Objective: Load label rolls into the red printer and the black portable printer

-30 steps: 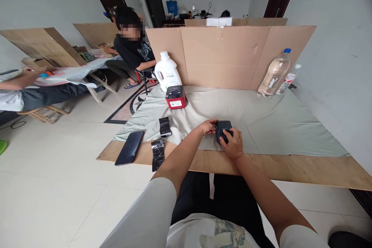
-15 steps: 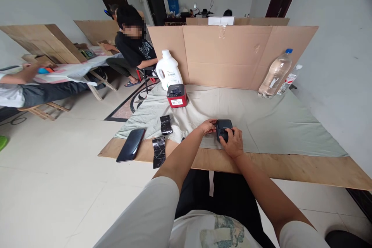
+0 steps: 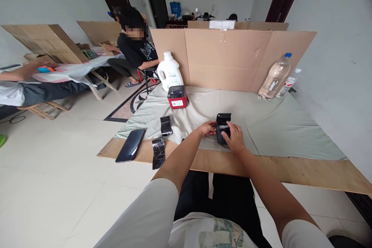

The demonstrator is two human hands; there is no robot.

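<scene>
A small black box-shaped device sits on the grey-green cloth near the table's front edge. Its lid now stands raised at the back, and something pale shows inside. My left hand grips the device's left side. My right hand rests on its front right, fingers over the open top.
A red and black box and a white jug stand at the back left. Two clear bottles lean at the back right against a cardboard screen. A dark phone and two black wrapped pieces lie left. Two other people sit at tables on the left.
The black device's lid, flat before, has swung up and open. My right hand shifted slightly onto the device's front. My left hand stayed on its side.
</scene>
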